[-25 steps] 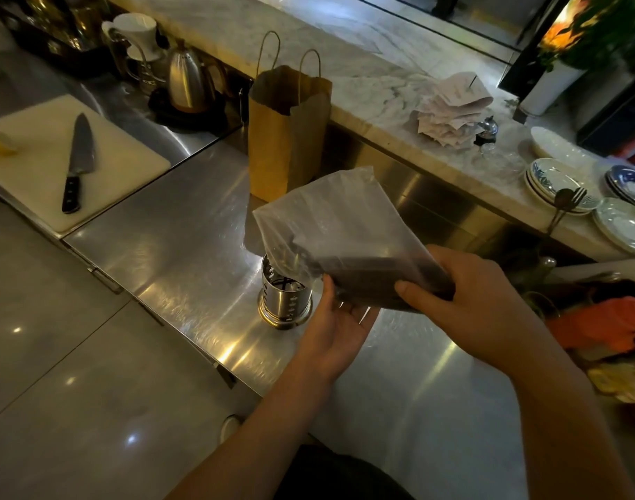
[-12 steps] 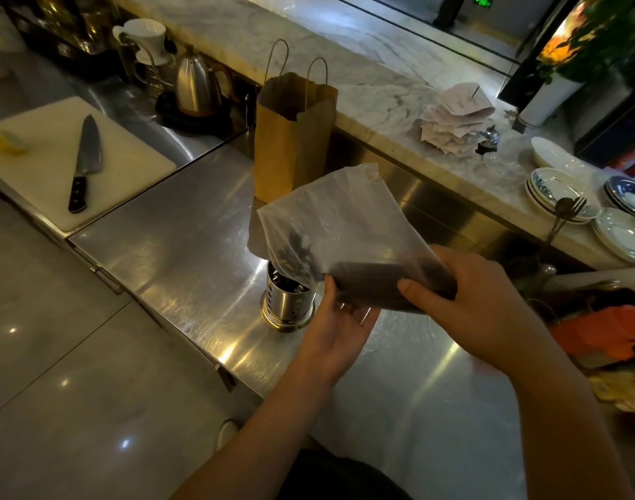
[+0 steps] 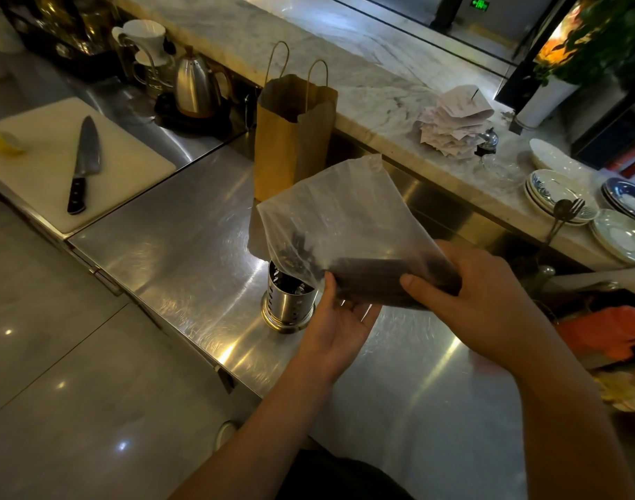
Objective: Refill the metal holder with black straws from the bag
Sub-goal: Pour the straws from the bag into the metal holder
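A perforated metal holder (image 3: 287, 307) stands upright on the steel counter (image 3: 186, 247), with dark straws showing inside its mouth. Just above and to its right I hold a translucent plastic bag (image 3: 339, 218) with a bundle of black straws (image 3: 377, 279) lying inside it. The bag's lower left corner hangs over the holder's rim. My right hand (image 3: 489, 301) grips the bag and the straw bundle from above. My left hand (image 3: 336, 323) is under the bag, palm up, its thumb pressing the bag's edge beside the holder.
A brown paper bag (image 3: 290, 138) stands behind the holder. To the left lie a white cutting board (image 3: 49, 167) with a knife (image 3: 83, 164) and a kettle (image 3: 195, 88). Stacked plates (image 3: 561, 196) and receipts (image 3: 453, 120) sit on the marble ledge at right.
The bag's lower corner has sunk slightly toward the holder's mouth and the loose straw ends have slid toward that corner. Both hands keep their hold.
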A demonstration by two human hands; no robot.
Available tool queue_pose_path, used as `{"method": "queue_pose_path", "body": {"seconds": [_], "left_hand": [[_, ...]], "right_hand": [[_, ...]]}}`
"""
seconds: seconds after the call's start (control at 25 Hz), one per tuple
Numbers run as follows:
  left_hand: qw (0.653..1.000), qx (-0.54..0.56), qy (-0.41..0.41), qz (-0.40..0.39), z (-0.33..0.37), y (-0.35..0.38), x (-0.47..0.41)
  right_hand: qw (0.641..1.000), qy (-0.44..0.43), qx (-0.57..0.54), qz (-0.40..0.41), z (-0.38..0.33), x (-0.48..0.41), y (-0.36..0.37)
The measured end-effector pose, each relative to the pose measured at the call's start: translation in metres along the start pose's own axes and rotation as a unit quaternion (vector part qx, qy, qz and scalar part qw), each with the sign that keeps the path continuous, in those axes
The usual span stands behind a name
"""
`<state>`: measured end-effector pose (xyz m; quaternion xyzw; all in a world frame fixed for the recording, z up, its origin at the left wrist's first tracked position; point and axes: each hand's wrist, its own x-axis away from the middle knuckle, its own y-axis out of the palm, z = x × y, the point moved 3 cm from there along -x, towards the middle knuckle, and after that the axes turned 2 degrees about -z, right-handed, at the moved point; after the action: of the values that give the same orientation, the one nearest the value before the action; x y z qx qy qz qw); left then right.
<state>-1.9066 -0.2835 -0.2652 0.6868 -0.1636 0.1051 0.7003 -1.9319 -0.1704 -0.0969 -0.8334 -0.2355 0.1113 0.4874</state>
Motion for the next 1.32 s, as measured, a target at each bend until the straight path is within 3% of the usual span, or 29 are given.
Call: {"method": "queue_pose_path", "body": {"seconds": [1.32], "left_hand": [[1.0,0.013,0.002,0.0,0.0006,-0.003,0.0024]], "right_hand": [[1.0,-0.013,-0.011,-0.022,-0.0032,-0.0009,0.0008]]}}
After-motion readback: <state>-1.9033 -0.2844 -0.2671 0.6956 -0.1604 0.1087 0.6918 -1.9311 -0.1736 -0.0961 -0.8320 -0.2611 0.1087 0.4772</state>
